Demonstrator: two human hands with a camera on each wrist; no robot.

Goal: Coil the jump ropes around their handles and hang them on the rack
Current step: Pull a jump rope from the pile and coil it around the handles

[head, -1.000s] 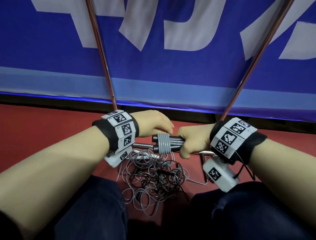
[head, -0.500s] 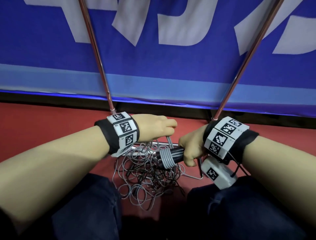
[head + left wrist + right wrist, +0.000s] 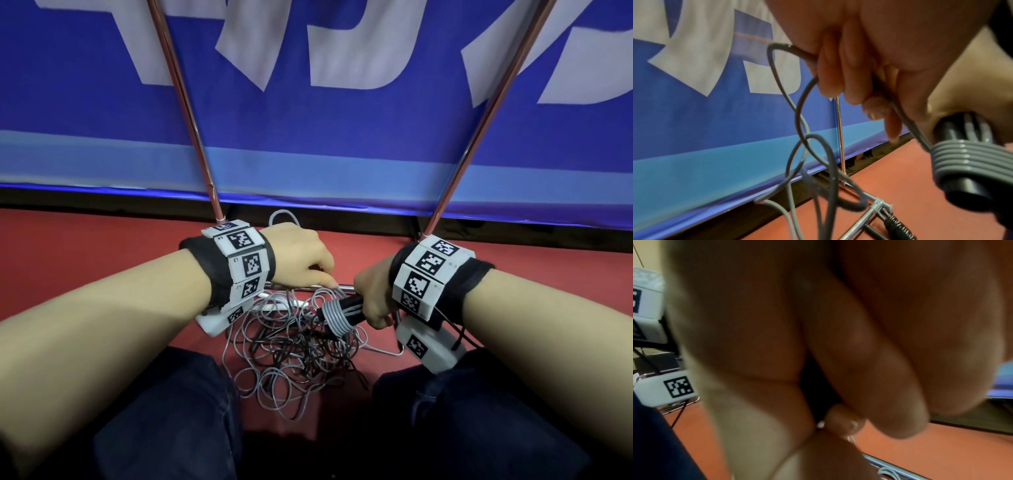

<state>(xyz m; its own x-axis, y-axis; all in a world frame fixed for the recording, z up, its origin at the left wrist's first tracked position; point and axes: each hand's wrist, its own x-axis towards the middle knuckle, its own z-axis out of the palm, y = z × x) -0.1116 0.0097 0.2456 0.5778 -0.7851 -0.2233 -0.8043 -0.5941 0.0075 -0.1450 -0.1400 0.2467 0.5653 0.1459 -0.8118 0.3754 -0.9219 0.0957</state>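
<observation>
My right hand (image 3: 371, 301) grips a pair of black jump-rope handles (image 3: 349, 308), which point left and down. Several turns of grey rope (image 3: 334, 317) are wound round them, seen close in the left wrist view as a grey coil (image 3: 962, 159) on the black handles (image 3: 972, 193). My left hand (image 3: 308, 263) pinches the loose grey rope (image 3: 795, 91) just left of the handles, fingers curled round it. A tangle of grey and black ropes (image 3: 291, 346) lies on the red floor between my knees. In the right wrist view my own fingers (image 3: 859, 353) fill the frame.
Two slanted metal rack poles (image 3: 181, 102) (image 3: 486, 113) rise in front of a blue and white banner (image 3: 325, 137). A low chrome rack bar (image 3: 863, 222) runs along the red floor (image 3: 85, 246) under my hands. My dark trouser legs (image 3: 164, 418) flank the rope pile.
My left hand has swung over and down beside the handles, drawing the rope with it. The right hand has tilted the handles downward and lower. The view has dipped slightly.
</observation>
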